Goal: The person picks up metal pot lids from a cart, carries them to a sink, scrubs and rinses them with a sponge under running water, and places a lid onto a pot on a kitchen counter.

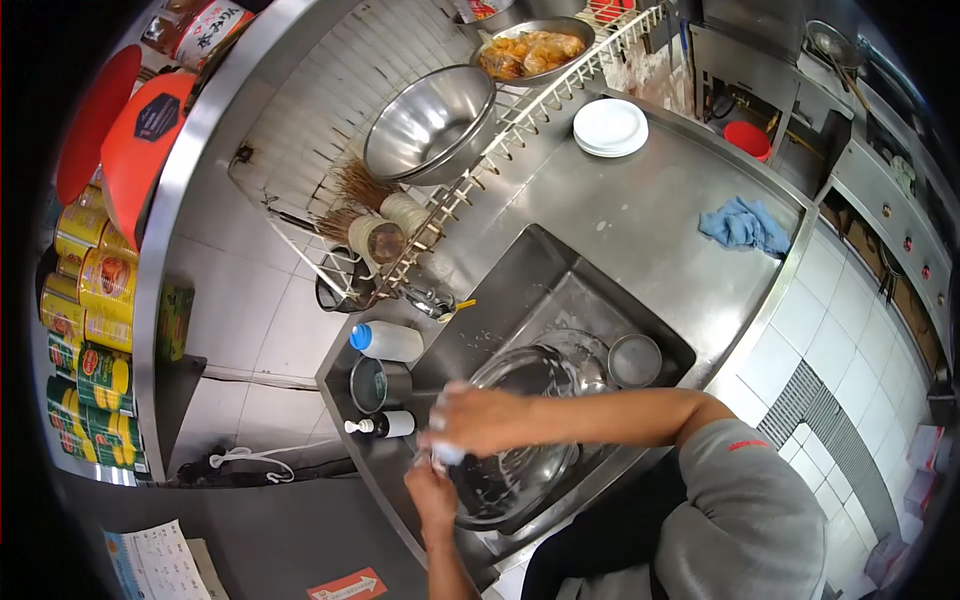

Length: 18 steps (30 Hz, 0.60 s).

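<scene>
My blurred right hand [475, 417] and left hand [432, 492] grip something white [447, 453], unclear to me; my right forearm [610, 417] hides part of the bowl [515, 487] in the sink [520, 285]

You're in a kitchen, looks comm'l: s/s worktop [650, 215] w/ built-in sink [625, 300], wire rack [530, 125] w/ metal bowls [425, 115] & a pan of food [535, 55], stacked white plates [611, 127], rows of food cans [107, 285] to your L, steel units w/ knobs [895, 215] far R, tiled flr [765, 350] w/ drain grating [815, 405].
</scene>
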Available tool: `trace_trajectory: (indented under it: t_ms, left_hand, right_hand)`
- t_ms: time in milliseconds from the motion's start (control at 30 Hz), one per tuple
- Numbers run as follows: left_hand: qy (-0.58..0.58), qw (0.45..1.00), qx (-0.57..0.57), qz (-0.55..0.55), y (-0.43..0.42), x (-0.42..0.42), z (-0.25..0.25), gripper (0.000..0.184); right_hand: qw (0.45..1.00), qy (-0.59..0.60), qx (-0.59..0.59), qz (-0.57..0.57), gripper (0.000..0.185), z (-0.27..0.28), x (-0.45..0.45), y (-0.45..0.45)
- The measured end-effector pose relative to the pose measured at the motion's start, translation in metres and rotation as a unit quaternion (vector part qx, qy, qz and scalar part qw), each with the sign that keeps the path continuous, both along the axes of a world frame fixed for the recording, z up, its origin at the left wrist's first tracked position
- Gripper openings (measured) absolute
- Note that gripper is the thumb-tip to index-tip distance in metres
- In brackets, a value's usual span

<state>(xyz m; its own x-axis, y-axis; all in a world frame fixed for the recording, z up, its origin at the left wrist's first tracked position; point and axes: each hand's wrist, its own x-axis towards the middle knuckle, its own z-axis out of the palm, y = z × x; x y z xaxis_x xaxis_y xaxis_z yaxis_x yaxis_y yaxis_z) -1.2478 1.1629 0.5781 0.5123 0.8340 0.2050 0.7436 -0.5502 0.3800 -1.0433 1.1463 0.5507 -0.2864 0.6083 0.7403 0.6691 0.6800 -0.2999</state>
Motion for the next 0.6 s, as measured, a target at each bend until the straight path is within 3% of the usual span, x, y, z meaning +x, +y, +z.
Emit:
trace_trajectory:
  t_ms: [67, 133, 167, 200, 267, 300, 333, 400, 467, 500, 567, 600]
  left_hand:
    - [-0.047, 0.998, 0.050, 0.001, -0.016, 0.001, -0.011, 0.010]
    - [-0.054, 0.997, 0.029, 0.045, -0.032, -0.003, -0.021, 0.020]
    - [-0.059, 0.997, 0.028, 0.044, -0.034, -0.010, -0.024, 0.020]
    - [-0.069, 0.996, 0.054, 0.031, -0.035, -0.019, -0.027, 0.022]
    - [-0.085, 0.993, 0.084, 0.016, -0.026, -0.021, -0.028, 0.025]
    - [-0.104, 0.992, 0.062, 0.020, -0.020, -0.022, -0.026, 0.024]
    - [-0.120, 0.992, 0.037, 0.026, -0.016, -0.025, -0.024, 0.024]
    - [-0.057, 0.997, -0.002, 0.060, -0.008, -0.007, -0.004, 0.021]
    - [0.007, 0.997, 0.073, -0.006, -0.005, 0.001, -0.007, 0.018]
    - [-0.071, 0.994, 0.084, -0.014, -0.007, 0.002, -0.014, 0.023]
    - [-0.069, 0.994, 0.085, 0.020, -0.023, -0.007, -0.020, 0.025]
    - [-0.072, 0.992, 0.084, 0.057, -0.029, -0.014, -0.022, 0.027]
  right_hand:
    - [0.998, 0.006, 0.060, 0.023, 0.043, 0.002, 0.003, -0.004]
    - [1.000, 0.000, -0.016, 0.004, 0.046, 0.009, 0.039, -0.007]
    - [0.988, 0.113, -0.090, 0.053, 0.057, -0.008, 0.065, 0.003]
    - [0.933, 0.208, -0.278, 0.098, 0.060, -0.024, 0.094, 0.014]
    - [0.919, 0.279, -0.260, 0.099, 0.064, -0.070, 0.104, 0.022]
    - [0.935, 0.252, -0.238, 0.069, 0.064, -0.065, 0.096, 0.022]
    - [0.948, 0.226, -0.218, 0.041, 0.065, -0.054, 0.082, 0.020]
    - [0.973, 0.057, -0.224, 0.010, 0.063, 0.014, 0.052, -0.007]
    - [1.000, 0.007, 0.000, 0.004, 0.058, -0.011, -0.006, -0.003]
    - [1.000, 0.010, 0.001, 0.003, 0.058, -0.008, -0.002, -0.003]
    - [0.999, -0.040, -0.023, 0.009, 0.057, 0.004, 0.027, -0.002]
    - [0.992, 0.072, -0.080, 0.061, 0.056, -0.004, 0.057, 0.007]
